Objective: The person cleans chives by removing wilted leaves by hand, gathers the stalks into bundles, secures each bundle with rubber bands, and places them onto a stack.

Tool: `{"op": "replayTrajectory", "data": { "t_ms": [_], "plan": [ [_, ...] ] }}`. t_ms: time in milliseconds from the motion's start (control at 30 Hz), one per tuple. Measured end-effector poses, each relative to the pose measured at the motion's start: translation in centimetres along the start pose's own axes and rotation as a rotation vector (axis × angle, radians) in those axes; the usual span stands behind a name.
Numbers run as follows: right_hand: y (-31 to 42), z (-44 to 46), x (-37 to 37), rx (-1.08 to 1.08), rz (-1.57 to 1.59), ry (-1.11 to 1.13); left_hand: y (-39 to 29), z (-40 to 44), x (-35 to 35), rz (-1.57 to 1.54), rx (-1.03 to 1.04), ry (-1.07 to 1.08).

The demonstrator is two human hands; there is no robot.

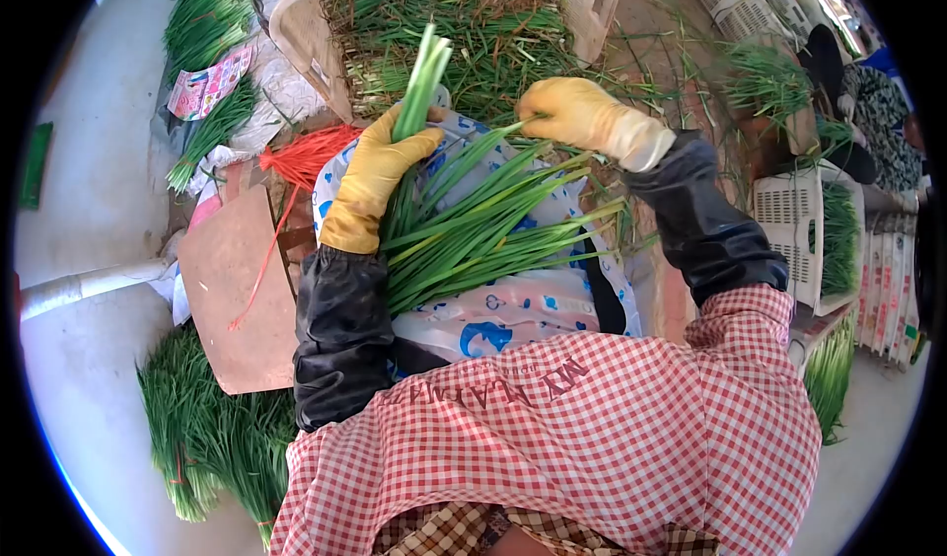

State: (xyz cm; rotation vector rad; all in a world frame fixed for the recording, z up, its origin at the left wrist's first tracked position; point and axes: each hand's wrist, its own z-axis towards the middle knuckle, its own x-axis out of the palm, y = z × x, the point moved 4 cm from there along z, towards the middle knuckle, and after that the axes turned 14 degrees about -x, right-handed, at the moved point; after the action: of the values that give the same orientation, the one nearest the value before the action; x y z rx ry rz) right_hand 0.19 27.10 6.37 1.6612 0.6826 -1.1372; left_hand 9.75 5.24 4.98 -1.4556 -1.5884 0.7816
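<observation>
My left hand (383, 166), in a yellow rubber glove, is wrapped round a bunch of garlic chives (483, 230). Their pale stem ends stick up above the fist, and the long green leaves fan out to the right across my lap. My right hand (582, 117), gloved the same way, is closed beside the leaf tips, its fingers pinching at a thin leaf on the bunch's upper edge. A white apron with blue prints (493, 309) lies beneath the leaves.
Ahead stands a crate (301, 38) heaped with loose chives and brown scraps. Red ties (306, 156) and a brown board (237, 290) are at my left. Tied chive bundles (212, 418) lie at lower left. White crates (789, 225) and another person (883, 127) are on the right.
</observation>
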Motion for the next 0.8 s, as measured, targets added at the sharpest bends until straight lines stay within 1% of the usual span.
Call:
{"op": "replayTrajectory", "data": {
  "t_ms": [33,67,133,167,233,267,300,333,367,433,467,500,533,567,633,667,733,767,800],
  "plan": [
    [0.6,0.7,0.3,-0.03,-0.087,-0.124,-0.2,-0.2,0.6,0.002,0.04,0.013],
    [1.2,1.4,-0.3,-0.072,-0.087,-0.255,-0.2,-0.2,1.0,0.004,0.036,0.008],
    [2.7,2.5,-2.4,-0.14,-0.098,-0.477,-0.6,-0.3,2.0,0.302,0.194,0.014],
    [3.1,2.8,-3.2,-0.116,-0.112,-0.48,-0.6,-0.2,1.9,0.303,0.192,0.011],
    [2.3,2.9,-3.4,0.044,0.243,-0.502,0.0,0.3,1.4,0.176,-0.019,-0.027],
    [1.5,2.4,-3.2,0.102,0.294,-0.432,0.0,0.4,1.0,0.113,0.032,-0.063],
    [0.3,1.4,-2.7,0.16,0.346,-0.36,-0.1,0.3,0.6,0.109,0.039,-0.066],
    [-0.6,0.2,-2.0,0.137,0.245,-0.213,-0.1,0.3,-0.1,0.059,0.008,-0.1],
    [-1.6,-0.8,-0.5,0.031,0.119,-0.132,0.1,0.1,-0.8,0.008,-0.027,-0.135],
    [-1.6,-2.0,1.1,0.16,0.133,0.22,0.3,0.1,-1.4,-0.012,-0.029,-0.108],
    [-1.9,-2.3,1.6,0.166,0.136,0.22,0.3,0.3,-1.4,-0.025,-0.027,-0.074],
    [-2.2,-2.4,1.7,0.1,0.004,0.084,0.3,0.4,-1.3,-0.038,-0.025,-0.04],
    [-2.2,-2.5,1.5,0.034,-0.128,-0.052,0.1,0.3,-1.2,0.018,-0.033,-0.03],
    [-1.1,-2.4,0.1,-0.015,-0.214,-0.148,0.2,0.3,-0.7,0.02,-0.036,-0.025],
    [1.1,-1.5,-2.3,-0.084,-0.502,-0.205,-0.7,-0.1,0.0,0.091,0.211,-0.171],
    [1.7,-1.0,-3.0,-0.082,-0.504,-0.207,-1.0,-0.3,0.1,0.093,0.214,-0.17],
    [3.0,-0.2,-4.5,-0.118,-0.698,-0.308,-3.1,-1.9,-0.8,0.442,0.424,-0.515],
    [3.0,0.0,-4.8,-0.126,-0.699,-0.313,-4.2,-2.6,-1.5,0.498,0.444,-0.547],
    [2.6,0.2,-4.8,-0.072,-0.686,-0.235,-4.8,-3.3,-2.1,0.317,0.372,-0.466]
  ]
}}
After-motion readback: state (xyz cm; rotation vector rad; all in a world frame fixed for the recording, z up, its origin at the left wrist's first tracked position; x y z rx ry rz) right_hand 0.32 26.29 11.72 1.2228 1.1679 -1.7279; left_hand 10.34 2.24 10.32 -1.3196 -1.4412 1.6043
